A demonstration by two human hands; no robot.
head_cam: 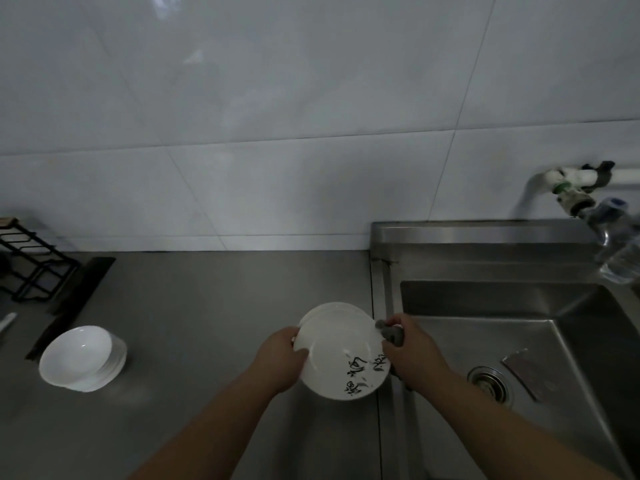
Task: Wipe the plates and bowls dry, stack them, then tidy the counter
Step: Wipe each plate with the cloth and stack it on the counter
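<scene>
Right now the person's left hand (282, 358) is gripping the nine o'clock edge of a white plate (341, 351) with black markings, fingers curling round the rim. The right hand (412, 351) is clutching a grey cloth (389, 332) and pressing it against the plate's two o'clock edge. The plate is hovering tilted over the steel counter (207, 323), just beside the sink (519, 323), at about five o'clock in the view. A second white rim (332, 305) is showing just behind its twelve o'clock edge. A stack of white bowls (81, 358) is sitting on the counter at eight o'clock, well apart from the plate. A black wire rack (31, 261) is standing at nine o'clock, and a tap (571, 188) is jutting from the wall at two o'clock.
</scene>
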